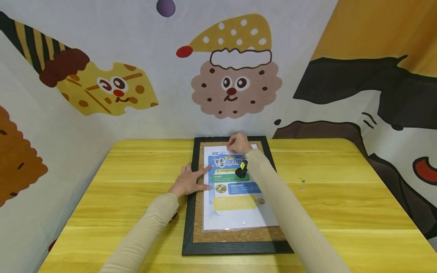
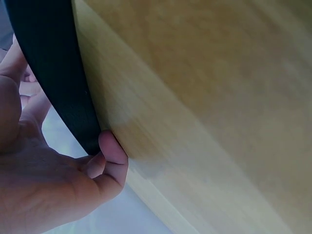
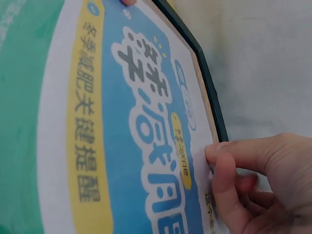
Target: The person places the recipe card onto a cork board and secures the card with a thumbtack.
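A printed poster (image 1: 235,212) in a clear cover lies on a cork board (image 1: 235,236) with a black frame (image 1: 235,248). My left hand (image 1: 187,181) rests across the frame's left side, fingers spread, with the thumb and a fingertip on the poster's left edge. In the left wrist view, a bent finger (image 2: 114,156) sits against the frame's outer edge. Near the poster's top middle, my right hand (image 1: 240,143) has curled fingers. Its thumb and index finger (image 3: 243,151) pinch at the top edge. What they pinch is mostly hidden; it seems to be a small pushpin.
To the right of the board, small coloured pushpins (image 1: 302,180) and a tiny round piece (image 1: 302,189) lie on the yellow wooden table (image 1: 341,204). A wall cloth with cartoon prints (image 1: 235,91) rises directly behind the frame's top edge.
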